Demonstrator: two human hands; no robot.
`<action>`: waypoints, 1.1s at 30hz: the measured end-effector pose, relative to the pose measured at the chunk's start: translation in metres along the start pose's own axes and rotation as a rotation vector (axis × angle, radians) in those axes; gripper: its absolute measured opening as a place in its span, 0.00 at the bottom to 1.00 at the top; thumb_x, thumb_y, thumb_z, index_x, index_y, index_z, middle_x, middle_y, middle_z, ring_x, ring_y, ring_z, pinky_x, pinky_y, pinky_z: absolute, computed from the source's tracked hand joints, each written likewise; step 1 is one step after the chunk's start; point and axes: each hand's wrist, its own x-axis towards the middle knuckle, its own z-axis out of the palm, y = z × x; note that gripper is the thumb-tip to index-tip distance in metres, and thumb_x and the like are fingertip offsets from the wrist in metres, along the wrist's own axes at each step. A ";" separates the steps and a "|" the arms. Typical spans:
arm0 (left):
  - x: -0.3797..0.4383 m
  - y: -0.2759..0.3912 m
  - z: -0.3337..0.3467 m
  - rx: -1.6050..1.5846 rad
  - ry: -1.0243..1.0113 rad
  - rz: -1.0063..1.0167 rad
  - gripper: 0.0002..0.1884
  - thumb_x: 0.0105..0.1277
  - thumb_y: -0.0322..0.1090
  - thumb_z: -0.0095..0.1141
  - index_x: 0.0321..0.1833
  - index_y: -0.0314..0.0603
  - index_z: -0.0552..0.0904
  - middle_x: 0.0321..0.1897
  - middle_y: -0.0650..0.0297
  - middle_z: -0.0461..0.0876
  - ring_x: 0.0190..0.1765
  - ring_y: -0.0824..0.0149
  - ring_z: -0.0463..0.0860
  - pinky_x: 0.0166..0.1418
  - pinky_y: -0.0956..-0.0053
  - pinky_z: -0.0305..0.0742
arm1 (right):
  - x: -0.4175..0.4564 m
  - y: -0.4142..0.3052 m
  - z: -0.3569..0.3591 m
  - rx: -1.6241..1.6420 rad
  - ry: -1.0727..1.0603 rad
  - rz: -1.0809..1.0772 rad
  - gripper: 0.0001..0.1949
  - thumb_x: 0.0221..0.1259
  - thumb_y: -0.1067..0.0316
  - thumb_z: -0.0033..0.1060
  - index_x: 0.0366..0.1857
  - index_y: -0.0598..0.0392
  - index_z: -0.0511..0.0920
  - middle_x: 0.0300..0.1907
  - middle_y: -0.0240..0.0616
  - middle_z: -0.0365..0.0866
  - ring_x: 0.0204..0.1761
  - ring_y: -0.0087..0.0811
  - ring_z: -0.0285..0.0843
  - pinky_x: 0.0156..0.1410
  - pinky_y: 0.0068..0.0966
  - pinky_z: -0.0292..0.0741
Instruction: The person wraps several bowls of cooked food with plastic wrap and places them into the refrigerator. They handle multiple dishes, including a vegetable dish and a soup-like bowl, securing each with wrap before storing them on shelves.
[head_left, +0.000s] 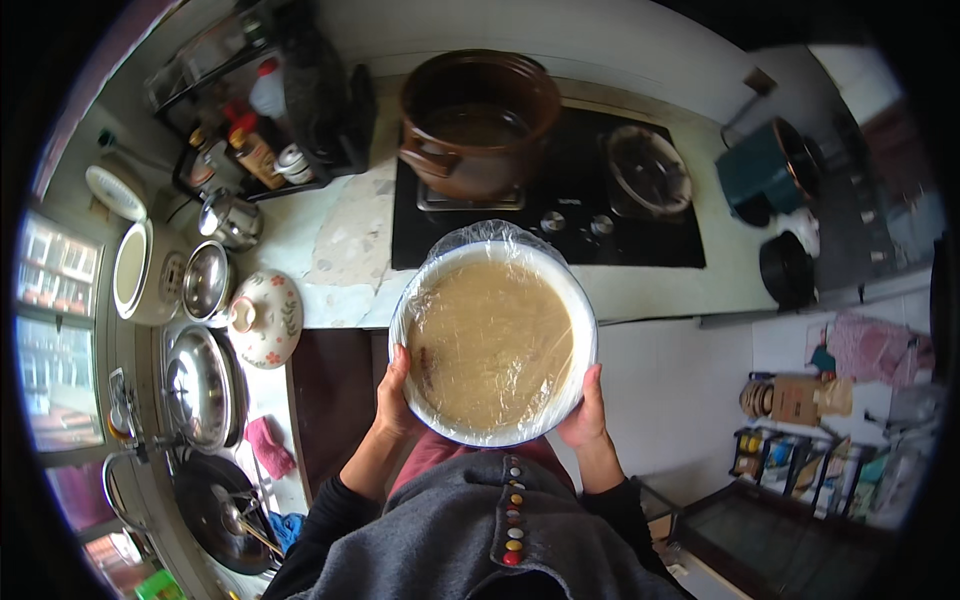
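Between my two hands is a white basin (585, 322) with a blue rim, covered in clear plastic wrap (487, 232). Under the wrap shows a tan, thick-looking liquid or batter (491, 345), with a dark reddish patch near its left side. My left hand (397, 397) grips the basin's lower left side, thumb up along the rim. At the lower right side, my right hand (585, 412) holds it the same way. The basin is in front of my body, near the counter's front edge. Beyond it, a large brown earthenware pot (480, 165) stands lidless on the left burner.
A black two-burner gas hob (551, 240) is set in the counter (345, 277). Left are a floral ceramic lid (270, 330), steel bowl (208, 281), open rice cooker (150, 274) and wok (210, 502). A condiment rack (255, 195) stands at back left, a dark green pot (757, 180) at right.
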 end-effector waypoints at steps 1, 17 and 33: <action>0.001 -0.004 0.007 0.017 -0.024 -0.019 0.40 0.66 0.62 0.52 0.73 0.44 0.59 0.66 0.56 0.66 0.67 0.55 0.67 0.70 0.54 0.65 | -0.009 -0.001 -0.004 0.058 -0.007 -0.015 0.40 0.66 0.32 0.42 0.72 0.54 0.56 0.69 0.39 0.64 0.68 0.37 0.64 0.70 0.39 0.64; 0.030 -0.144 0.149 0.228 -0.219 -0.225 0.38 0.67 0.62 0.50 0.69 0.39 0.65 0.61 0.52 0.72 0.61 0.55 0.73 0.65 0.57 0.71 | -0.114 -0.084 -0.132 0.405 0.225 -0.231 0.31 0.66 0.44 0.46 0.68 0.53 0.63 0.65 0.43 0.69 0.65 0.43 0.67 0.69 0.44 0.66; 0.092 -0.281 0.298 0.317 -0.482 -0.469 0.43 0.67 0.67 0.44 0.73 0.38 0.60 0.68 0.50 0.65 0.68 0.51 0.67 0.71 0.54 0.63 | -0.166 -0.196 -0.251 0.409 0.400 -0.468 0.30 0.68 0.49 0.43 0.68 0.57 0.63 0.65 0.44 0.70 0.66 0.40 0.68 0.70 0.39 0.65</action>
